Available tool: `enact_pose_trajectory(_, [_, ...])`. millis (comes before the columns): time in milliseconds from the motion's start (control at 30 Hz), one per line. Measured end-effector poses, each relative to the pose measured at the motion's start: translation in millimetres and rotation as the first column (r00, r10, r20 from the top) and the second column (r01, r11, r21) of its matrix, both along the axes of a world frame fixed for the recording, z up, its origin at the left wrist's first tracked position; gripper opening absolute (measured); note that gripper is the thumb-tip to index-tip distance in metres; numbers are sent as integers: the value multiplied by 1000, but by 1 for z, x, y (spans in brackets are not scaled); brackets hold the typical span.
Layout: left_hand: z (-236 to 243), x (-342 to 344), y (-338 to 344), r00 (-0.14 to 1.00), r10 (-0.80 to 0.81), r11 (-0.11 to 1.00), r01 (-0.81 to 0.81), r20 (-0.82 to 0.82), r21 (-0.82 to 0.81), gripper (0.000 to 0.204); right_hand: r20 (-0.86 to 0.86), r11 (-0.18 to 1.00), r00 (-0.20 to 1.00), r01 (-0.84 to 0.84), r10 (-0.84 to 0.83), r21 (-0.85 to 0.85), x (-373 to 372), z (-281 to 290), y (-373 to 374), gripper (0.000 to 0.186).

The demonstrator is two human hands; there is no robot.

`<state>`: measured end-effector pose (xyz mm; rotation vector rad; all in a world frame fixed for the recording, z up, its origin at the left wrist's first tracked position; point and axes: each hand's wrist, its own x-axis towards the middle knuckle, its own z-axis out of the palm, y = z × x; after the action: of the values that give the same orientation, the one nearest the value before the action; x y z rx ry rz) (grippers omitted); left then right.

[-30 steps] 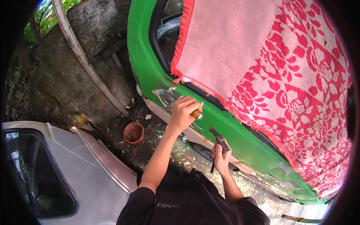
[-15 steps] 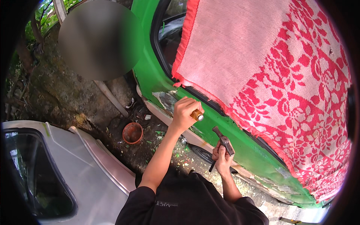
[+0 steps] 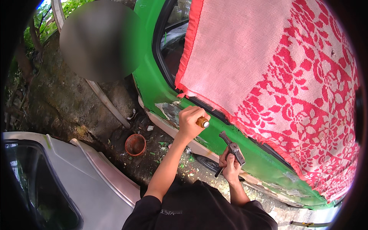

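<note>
My left hand (image 3: 191, 120) is closed round a chisel (image 3: 202, 122) with an amber handle and a metal end cap; its blade is hidden below my fist. This hand is over the lower side of a green car (image 3: 226, 142), next to a patch of bare, peeled paint (image 3: 168, 110). To its right, my right hand (image 3: 230, 167) grips a hammer (image 3: 235, 149). The hammer's worn metal head is uppermost, and part of a dark handle shows beneath the fingers. The hammer and chisel are apart.
A red-and-pink floral cloth (image 3: 234, 57) drapes over the green car's roof and windows. Behind my left arm, an orange-brown pot (image 3: 135, 145) stands on debris-strewn ground (image 3: 157, 153). A silver car (image 3: 96, 184) is close at the left. A blurred round patch covers the upper left.
My right hand and the hammer have shifted slightly right and down in view, with the hammer head turned a little. The left hand keeps its grip, slightly lower in view.
</note>
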<state>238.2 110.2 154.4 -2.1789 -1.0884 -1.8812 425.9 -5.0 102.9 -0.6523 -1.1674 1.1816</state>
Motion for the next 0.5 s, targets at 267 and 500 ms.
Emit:
enact_pose_trajectory(267, [2, -4, 4, 999, 13, 1000, -13, 39, -1, 29, -23, 1000, 1000, 14, -14, -23, -5, 5, 0, 41])
enact_pose_trajectory(500, [4, 2, 9, 998, 12, 1000, -11, 62, -11, 29, -20, 1000, 1000, 4, -4, -15, -10, 10, 2, 46])
